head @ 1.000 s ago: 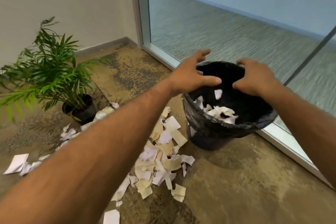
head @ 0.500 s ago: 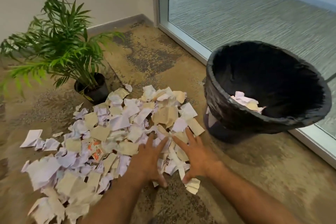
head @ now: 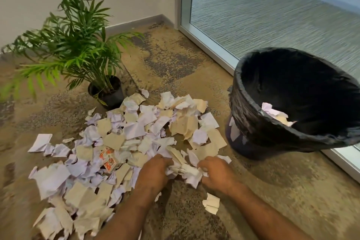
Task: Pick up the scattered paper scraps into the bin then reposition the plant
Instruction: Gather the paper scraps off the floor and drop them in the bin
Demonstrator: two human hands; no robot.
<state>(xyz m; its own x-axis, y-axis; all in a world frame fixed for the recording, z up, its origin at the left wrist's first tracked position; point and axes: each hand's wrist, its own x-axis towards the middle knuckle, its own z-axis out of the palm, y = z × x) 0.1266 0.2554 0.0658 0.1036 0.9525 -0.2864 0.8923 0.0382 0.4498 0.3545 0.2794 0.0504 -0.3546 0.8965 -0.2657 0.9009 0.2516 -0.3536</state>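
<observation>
A wide heap of white, lilac and tan paper scraps (head: 124, 142) covers the carpet in the middle. At its near edge my left hand (head: 153, 173) and my right hand (head: 216, 174) curl in from both sides around a bunch of scraps (head: 185, 169) pressed between them. A black bin (head: 292, 107) lined with a black bag stands tilted at the right, with a few scraps (head: 274, 113) inside. A green potted plant (head: 72, 45) in a small black pot (head: 109, 91) stands behind the heap at the left.
A glass wall with a pale metal frame (head: 206, 43) runs along the right behind the bin. A white wall with a skirting board (head: 136, 22) closes the back. A small printed orange and white box (head: 109, 160) lies among the scraps.
My hands left the bin rim, came down to the near edge of the heap, and have since closed from flat and spread into a grip on scraps. The view dropped toward the floor.
</observation>
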